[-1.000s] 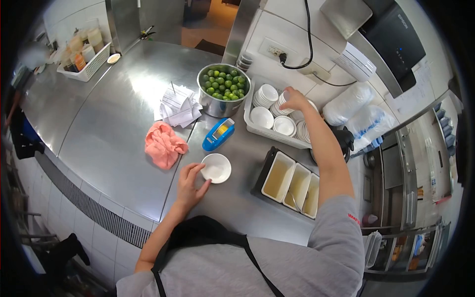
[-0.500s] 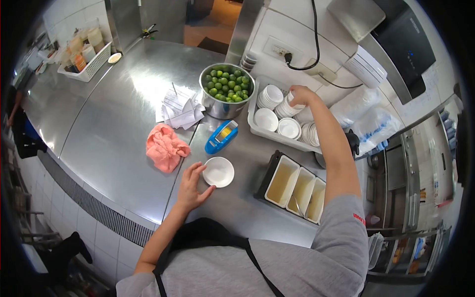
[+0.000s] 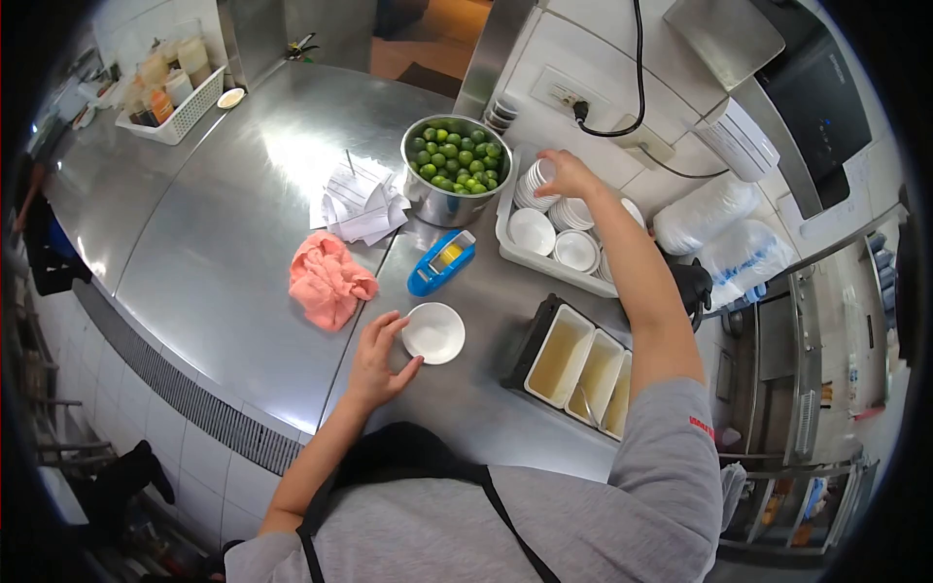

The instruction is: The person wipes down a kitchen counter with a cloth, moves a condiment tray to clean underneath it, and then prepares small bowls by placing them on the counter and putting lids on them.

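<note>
Pot (image 3: 455, 206): one
Limes (image 3: 457, 158): heaped, too many to count from here
Pink cloth (image 3: 330, 280): one
Tape dispenser (image 3: 439, 263): one
Loose white bowl (image 3: 433, 333): one
Bowl stacks (image 3: 532, 231): several, partly hidden
White tubs (image 3: 560, 358): three
Black holder (image 3: 526, 356): one

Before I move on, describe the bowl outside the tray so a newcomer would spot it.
On the steel counter, find the pot of green fruit, then the blue tape dispenser below it in view. The white bowl is next down, by the left hand. Unlike the bowls in the tray, it sits alone.
</note>
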Motion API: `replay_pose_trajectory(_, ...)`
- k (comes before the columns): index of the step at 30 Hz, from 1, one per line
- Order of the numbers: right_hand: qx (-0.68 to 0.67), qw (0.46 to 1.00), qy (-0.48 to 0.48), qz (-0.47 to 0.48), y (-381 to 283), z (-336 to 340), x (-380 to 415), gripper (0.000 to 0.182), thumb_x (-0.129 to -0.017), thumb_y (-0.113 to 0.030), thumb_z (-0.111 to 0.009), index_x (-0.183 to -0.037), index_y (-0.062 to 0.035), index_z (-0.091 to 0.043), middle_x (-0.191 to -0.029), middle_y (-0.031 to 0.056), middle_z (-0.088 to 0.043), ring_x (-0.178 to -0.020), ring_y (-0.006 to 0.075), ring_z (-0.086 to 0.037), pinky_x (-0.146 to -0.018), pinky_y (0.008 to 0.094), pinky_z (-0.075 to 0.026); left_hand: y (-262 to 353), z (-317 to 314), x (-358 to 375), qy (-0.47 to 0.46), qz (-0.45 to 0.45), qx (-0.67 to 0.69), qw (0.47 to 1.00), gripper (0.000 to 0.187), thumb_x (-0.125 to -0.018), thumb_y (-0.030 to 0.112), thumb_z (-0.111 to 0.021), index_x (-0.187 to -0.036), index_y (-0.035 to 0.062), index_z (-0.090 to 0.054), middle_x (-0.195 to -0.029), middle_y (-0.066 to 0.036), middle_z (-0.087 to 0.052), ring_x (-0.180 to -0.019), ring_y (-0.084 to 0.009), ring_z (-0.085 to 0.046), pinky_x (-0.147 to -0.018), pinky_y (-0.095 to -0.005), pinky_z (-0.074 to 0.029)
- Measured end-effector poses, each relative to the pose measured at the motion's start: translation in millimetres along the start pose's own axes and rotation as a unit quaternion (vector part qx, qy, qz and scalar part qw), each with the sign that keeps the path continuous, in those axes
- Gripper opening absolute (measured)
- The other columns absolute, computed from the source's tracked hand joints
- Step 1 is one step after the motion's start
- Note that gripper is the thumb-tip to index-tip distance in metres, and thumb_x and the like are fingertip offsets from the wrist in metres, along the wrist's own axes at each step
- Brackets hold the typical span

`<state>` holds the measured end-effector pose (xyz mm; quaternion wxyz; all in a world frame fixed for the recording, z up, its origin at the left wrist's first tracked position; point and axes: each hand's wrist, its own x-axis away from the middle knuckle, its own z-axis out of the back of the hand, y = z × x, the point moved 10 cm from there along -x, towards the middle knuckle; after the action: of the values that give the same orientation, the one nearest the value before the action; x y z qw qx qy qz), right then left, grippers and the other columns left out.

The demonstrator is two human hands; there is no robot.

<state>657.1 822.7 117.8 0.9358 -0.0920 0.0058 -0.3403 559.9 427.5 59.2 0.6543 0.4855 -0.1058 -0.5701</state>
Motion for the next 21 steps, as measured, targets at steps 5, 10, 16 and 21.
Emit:
replay_pose_trajectory(5, 0.025, 0.997, 0.067, -0.033, -4, 22, 17, 0.087, -0.051, -0.036, -0.078, -0.124, -0.0056, -0.042, -0.114, 0.0236, -0.049, -0.107, 0.0348, -0.047, -0.091, 0.0364, -0.039, -2, 3, 1, 0.009, 0.003, 0.011, 1.000, 0.054, -0.065, 0.017, -0.069, -0.113, 0.0053, -0.047, -0.114, -0.017, -0.046, -0.105, -0.0328, -0.045, -0.090, -0.0386, -0.037)
replay_pose_trajectory(10, 0.116, 0.981, -0.077, -0.138, 38, -7, 57, 0.091, -0.049, -0.034, -0.080, -0.125, -0.0025, -0.039, -0.117, 0.0256, -0.047, -0.109, 0.0356, -0.046, -0.093, 0.0356, -0.038, 1, 0, 0, 0.001, -0.001, 0.012, 1.000, 0.053, -0.066, 0.016, -0.069, -0.113, 0.0050, -0.047, -0.114, -0.017, -0.047, -0.105, -0.0329, -0.045, -0.089, -0.0387, -0.038)
replay_pose_trajectory(16, 0.032, 0.996, 0.020, -0.084, 63, -5, 52, 0.091, -0.049, -0.030, -0.080, -0.125, -0.0033, -0.039, -0.116, 0.0230, -0.048, -0.108, 0.0353, -0.047, -0.093, 0.0374, -0.038, 3, -2, 0, -0.008, -0.006, 0.010, 1.000, 0.052, -0.066, 0.015, -0.069, -0.113, 0.0046, -0.048, -0.114, -0.017, -0.047, -0.104, -0.0332, -0.045, -0.088, -0.0387, -0.038)
replay_pose_trajectory(21, 0.098, 0.988, 0.064, -0.099, 24, 29, 72, 0.066, -0.051, -0.029, -0.078, -0.106, -0.0009, -0.055, -0.110, 0.0219, -0.053, -0.100, 0.0342, -0.053, -0.086, 0.0370, -0.043, -3, 0, 2, 0.005, 0.001, 0.019, 1.000, 0.053, -0.065, 0.013, -0.068, -0.113, 0.0039, -0.048, -0.115, -0.017, -0.046, -0.105, -0.0328, -0.046, -0.089, -0.0372, -0.037)
